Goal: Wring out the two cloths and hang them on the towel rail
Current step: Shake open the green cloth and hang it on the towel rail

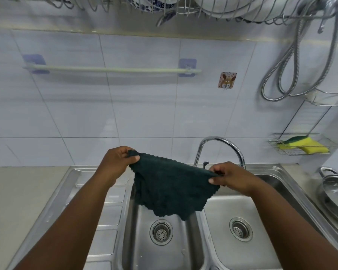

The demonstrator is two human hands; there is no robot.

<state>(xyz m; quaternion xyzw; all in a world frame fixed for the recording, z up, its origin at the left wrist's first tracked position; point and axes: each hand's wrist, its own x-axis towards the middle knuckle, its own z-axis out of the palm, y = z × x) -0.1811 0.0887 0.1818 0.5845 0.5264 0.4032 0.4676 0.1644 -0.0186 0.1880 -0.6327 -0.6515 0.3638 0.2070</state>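
A dark green cloth point(170, 186) hangs spread open above the double steel sink point(199, 240). My left hand point(117, 162) pinches its upper left corner. My right hand point(230, 176) pinches the upper right corner, a little lower. The cloth's bottom edge dangles over the divider between the two basins. On the tiled wall above, a pale towel rail point(113, 70) on two purple pads runs from left to centre, with nothing on it. Only one cloth is in view.
A curved chrome tap point(220, 147) stands behind my right hand. A wire basket with a yellow-green sponge point(302, 146) is fixed at the right wall, metal hoses point(293, 61) above it. A steel pan point(336, 193) sits at the far right. A dish rack point(183, 6) hangs overhead.
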